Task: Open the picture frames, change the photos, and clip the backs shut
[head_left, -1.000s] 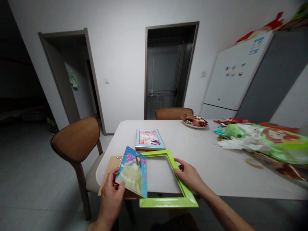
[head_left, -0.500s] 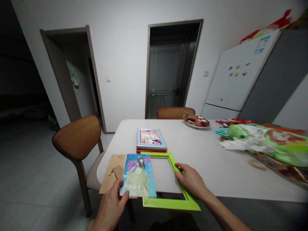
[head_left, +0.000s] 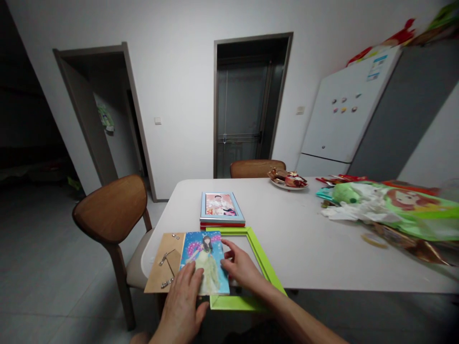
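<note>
My left hand [head_left: 184, 294] lies with its fingers stretched over the lower left part of a picture [head_left: 211, 267] of a figure in a pale green dress on blue. Beneath the picture and jutting out to its left is a brown backing board [head_left: 156, 267] with metal clips and a wire stand. At the picture's right edge is my right hand [head_left: 242, 267], fingers bent and apart, fingertips at that edge. A lime green photo frame [head_left: 263, 255] lies under my right forearm, its opening partly covered by the picture; its near side reaches past the table edge.
Behind the green frame, a blue-framed photo [head_left: 222, 205] rests on a red frame [head_left: 222, 224]. A plate [head_left: 289, 187] of wrapped items stands at the back of the table [head_left: 304, 239]. Bags [head_left: 405, 210] and a tape roll [head_left: 375, 241] lie right. A chair [head_left: 111, 210] stands left.
My right hand has left the green frame's right side and moved left to the picture's edge. My left hand has shifted from the picture's lower left corner onto its surface. The view has turned slightly.
</note>
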`<state>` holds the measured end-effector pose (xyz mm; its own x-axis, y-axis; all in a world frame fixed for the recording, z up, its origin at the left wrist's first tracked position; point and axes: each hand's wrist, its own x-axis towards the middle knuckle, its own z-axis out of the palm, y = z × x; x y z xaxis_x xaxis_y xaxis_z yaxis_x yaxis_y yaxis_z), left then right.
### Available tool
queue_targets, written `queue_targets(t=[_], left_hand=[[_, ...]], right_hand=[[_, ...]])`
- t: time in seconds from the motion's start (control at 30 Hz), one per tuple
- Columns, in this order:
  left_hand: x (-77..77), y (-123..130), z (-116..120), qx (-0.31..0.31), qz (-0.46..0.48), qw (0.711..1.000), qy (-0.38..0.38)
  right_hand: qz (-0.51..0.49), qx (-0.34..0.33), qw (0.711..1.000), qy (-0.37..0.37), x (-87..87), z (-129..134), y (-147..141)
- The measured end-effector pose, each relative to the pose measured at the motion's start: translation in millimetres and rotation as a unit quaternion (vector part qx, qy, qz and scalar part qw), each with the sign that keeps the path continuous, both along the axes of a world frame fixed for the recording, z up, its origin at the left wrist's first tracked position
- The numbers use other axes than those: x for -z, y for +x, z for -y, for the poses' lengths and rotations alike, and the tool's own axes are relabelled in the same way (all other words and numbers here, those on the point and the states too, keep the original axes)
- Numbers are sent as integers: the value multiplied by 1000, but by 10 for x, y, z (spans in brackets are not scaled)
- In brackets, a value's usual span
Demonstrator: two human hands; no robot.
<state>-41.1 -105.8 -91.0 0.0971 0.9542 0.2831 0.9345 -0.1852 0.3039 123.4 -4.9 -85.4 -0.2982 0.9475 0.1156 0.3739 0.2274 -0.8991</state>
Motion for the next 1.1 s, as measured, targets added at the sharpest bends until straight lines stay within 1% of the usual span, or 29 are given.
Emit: queue_targets(t=[0.07,0.1,0.17,0.23,0.3,0.37,0.43,0.47,0.5,0.53,0.57,0.6,0.63,0.67,0.73,0.83,0.87,0.9,0.93,1.0,1.07,1.1], left_hand=[[34,28,-54,12,4,1000,16],[37,33,-82,19,13,999,33],[7,32,-138,40,54,994,86],[-73,34,-183,59,129,979,146],[-190,54,-211,50,239,952,187],[-313,101,-226,3,374,908,188],[-408,183,-235,-53,503,847,164],[-439,237,-241,-72,556,813,153],[-460,297,-247,-85,601,781,148],[-473,363,-252,-93,636,752,145],[-480,430,-255,-96,661,730,143],[-483,494,-255,-93,679,716,137],[-483,550,-251,-85,689,709,125],[-480,593,-245,-73,692,711,105],[-455,628,-230,-37,687,723,67],[-347,551,-232,-9,685,727,45],[-294,506,-240,-6,679,733,41],[-238,462,-247,-2,665,747,31],[-185,423,-252,3,640,768,13],[-101,377,-244,13,560,828,-27],[-62,378,-212,16,464,884,-46],[-55,389,-192,18,419,907,-44]], right_hand=[[-65,3,997,-35,-48,8,-169],[-100,4,994,-40,-104,24,-235],[-174,-5,984,-26,-265,86,-331],[-245,-24,969,-10,-440,166,-380],[-297,-46,954,-18,-553,229,-382],[-307,-40,950,-37,-557,250,-337],[-278,20,958,-70,-462,233,-262],[-268,54,957,-98,-395,217,-222],[-270,73,951,-133,-328,201,-184],[-285,74,940,-172,-268,187,-150],[-313,61,925,-207,-224,176,-121],[-346,41,909,-230,-197,167,-94],[-379,25,894,-239,-188,159,-65],[-407,21,883,-234,-196,148,-32],[-432,39,876,-210,-245,118,65],[-395,56,893,-207,-324,61,282],[-373,56,901,-215,-337,44,359],[-350,56,909,-221,-339,28,429],[-328,57,917,-221,-332,12,489],[-287,58,933,-210,-295,-20,570],[-249,59,947,-193,-240,-61,602],[-231,60,954,-183,-212,-85,605]])
